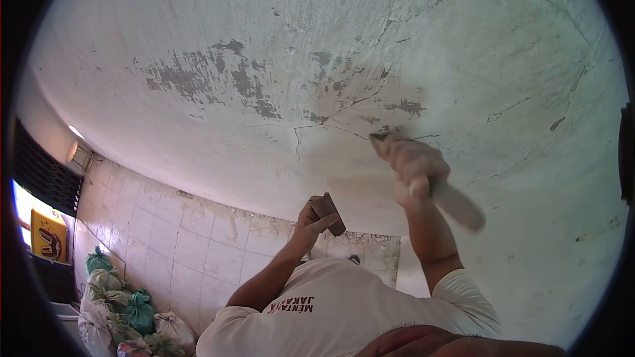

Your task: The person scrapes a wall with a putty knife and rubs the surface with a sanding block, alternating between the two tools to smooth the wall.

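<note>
Right hand is gripping a blurred scraper, fingers closed, pressing its blade flat against flaking plaster. Left hand is clasping a block, possibly for sanding, close by.

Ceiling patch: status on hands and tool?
Right hand shut on a scraper, tip at the cracked ceiling, motion-blurred. Left hand holds a brown block lower down. Nothing between scraper and ceiling.

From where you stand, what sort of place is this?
Probably a room under renovation: a pale, cracked plaster surface with paint worn off in grey patches, a white square-tiled wall, and tied green and white sacks heaped at its foot.
</note>
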`<state>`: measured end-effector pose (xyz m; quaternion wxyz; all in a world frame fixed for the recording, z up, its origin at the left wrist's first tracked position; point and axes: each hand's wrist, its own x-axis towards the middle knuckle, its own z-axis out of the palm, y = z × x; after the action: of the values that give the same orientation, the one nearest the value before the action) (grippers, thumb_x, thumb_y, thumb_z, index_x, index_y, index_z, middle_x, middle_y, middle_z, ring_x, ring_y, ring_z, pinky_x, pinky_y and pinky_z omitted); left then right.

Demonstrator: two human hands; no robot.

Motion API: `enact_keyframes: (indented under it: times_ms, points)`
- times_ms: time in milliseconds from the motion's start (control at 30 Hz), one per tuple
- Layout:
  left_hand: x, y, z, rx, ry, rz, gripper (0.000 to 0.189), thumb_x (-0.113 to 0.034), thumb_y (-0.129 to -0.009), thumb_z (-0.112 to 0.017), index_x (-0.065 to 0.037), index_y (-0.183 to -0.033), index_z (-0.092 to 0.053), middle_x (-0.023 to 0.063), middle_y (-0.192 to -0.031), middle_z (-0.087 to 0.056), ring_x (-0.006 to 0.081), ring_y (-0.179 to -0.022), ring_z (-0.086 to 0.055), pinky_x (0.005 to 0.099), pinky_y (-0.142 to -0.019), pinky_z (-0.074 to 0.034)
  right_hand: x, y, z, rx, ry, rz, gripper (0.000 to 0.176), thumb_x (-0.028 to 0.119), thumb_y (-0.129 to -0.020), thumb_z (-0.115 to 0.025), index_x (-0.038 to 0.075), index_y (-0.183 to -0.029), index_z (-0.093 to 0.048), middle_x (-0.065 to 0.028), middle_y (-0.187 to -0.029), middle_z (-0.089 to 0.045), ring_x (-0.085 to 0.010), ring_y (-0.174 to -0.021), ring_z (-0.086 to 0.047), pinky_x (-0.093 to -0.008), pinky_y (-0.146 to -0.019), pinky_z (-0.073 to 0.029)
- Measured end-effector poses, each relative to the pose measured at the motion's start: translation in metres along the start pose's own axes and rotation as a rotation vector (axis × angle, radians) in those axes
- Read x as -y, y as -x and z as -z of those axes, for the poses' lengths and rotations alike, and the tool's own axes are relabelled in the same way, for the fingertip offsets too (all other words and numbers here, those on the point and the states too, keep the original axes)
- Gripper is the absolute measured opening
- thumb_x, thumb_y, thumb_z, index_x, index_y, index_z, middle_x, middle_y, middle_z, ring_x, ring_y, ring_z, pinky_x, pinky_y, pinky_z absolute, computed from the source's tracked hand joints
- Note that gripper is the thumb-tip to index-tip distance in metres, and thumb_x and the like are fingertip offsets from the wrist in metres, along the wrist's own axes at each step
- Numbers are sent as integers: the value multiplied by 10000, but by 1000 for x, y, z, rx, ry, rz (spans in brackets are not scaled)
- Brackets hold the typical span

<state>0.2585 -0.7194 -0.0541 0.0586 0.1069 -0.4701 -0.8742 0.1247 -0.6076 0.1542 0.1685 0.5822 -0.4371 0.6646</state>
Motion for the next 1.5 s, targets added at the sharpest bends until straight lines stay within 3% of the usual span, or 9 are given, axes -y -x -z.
enact_keyframes:
  times_ms: [133,467,700,767,1000,1133,1333,1400,1500]
  points:
    - [-6,3,-4,-12,38,-21,379,-91,-829,-712,-79,-1137,-491,-13,-908,-553,62,-791,-505,227,-650,-399,12,6,-6,168,-41,245,535,441,-952,-568,62,-622,-385,-6,-517,-347,-149,-417,-290,-331,-440,-310]
    - [-5,11,-8,14,10,-22,360,-90,-834,-705,-79,-1117,-483,-14,-892,-537,66,-801,-512,237,-656,-412,-11,9,8,52,166,310,504,429,-960,-557,56,-649,-418,-14,-545,-363,-174,-468,-354,-335,-456,-305]
    - [12,22,-23,-33,54,-81,294,-50,-836,-684,-94,-1065,-505,-47,-828,-524,36,-691,-470,206,-567,-346,-1,69,12,409,-56,-485,491,478,-771,-778,58,-754,-525,-22,-628,-461,-153,-566,-452,-321,-527,-400]
    - [26,22,-16,-19,116,-109,275,-47,-846,-657,-103,-1070,-509,-32,-874,-556,32,-677,-493,199,-550,-355,10,106,14,360,-151,-671,637,647,-719,-743,47,-795,-544,7,-667,-445,-99,-591,-392,-285,-543,-335]
    - [34,43,-39,-165,142,-31,229,-26,-850,-648,-108,-1017,-515,-21,-877,-571,41,-678,-502,204,-530,-357,78,215,56,334,81,-1209,235,204,-834,-728,58,-807,-545,31,-720,-505,-71,-676,-442,-276,-603,-403]
    - [56,42,-50,-178,116,-20,213,-22,-844,-645,-100,-1000,-524,-11,-893,-569,72,-775,-537,219,-624,-405,107,246,78,155,112,-1204,112,65,-832,-654,54,-837,-543,17,-735,-522,-72,-702,-452,-284,-629,-418]
    - [31,33,-80,-332,-246,-487,209,58,-833,-627,-53,-956,-500,1,-847,-527,81,-753,-497,227,-707,-425,141,261,97,89,178,-1231,110,51,-826,-633,61,-826,-523,15,-714,-494,-81,-684,-439,-280,-626,-408]
    - [5,12,-83,-363,-346,-756,204,9,-859,-616,-19,-1048,-544,46,-993,-554,116,-943,-522,284,-896,-434,147,276,101,53,189,-1200,114,57,-823,-633,61,-813,-519,14,-710,-497,-81,-677,-438,-281,-619,-408]
    - [-59,-11,-113,-547,-595,-1080,283,22,-900,-572,33,-1181,-531,116,-1139,-578,193,-1085,-534,324,-968,-423,161,296,105,42,185,-1254,120,66,-813,-639,62,-799,-521,11,-702,-501,-80,-665,-437,-284,-612,-409]
